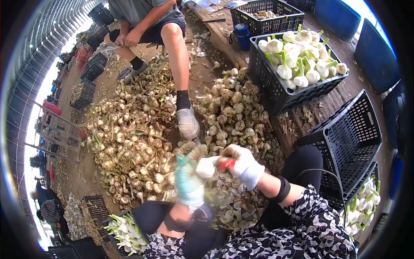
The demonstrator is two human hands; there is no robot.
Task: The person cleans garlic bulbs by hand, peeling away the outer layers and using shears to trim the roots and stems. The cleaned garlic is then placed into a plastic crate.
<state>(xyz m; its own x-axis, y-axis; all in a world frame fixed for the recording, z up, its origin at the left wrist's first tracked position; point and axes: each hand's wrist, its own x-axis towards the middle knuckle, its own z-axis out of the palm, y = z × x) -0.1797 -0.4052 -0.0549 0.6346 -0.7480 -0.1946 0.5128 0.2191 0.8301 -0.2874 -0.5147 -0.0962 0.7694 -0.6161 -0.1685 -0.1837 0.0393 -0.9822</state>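
A white peeled garlic bulb [205, 168] is between my two gloved hands, above the heap on the ground. My left hand [189, 175], in a glove with a pale green back, has its fingers around the bulb's left side. My right hand [242, 166], in a white glove, is closed on a red-handled tool [227, 164] at the bulb's right side; the tool's blade cannot be made out. Both hands are slightly blurred. Beneath and beyond them lie unpeeled garlic bulbs [129, 142] and loose skins [237, 209].
A black crate [276, 97] of white garlic stands at the upper right, near a blue bottle [242, 36]. An empty crate [351, 142] leans at the right. White bulbs [127, 233] fill a crate at lower left. Another person [179, 60] sits opposite, one shoe among the bulbs.
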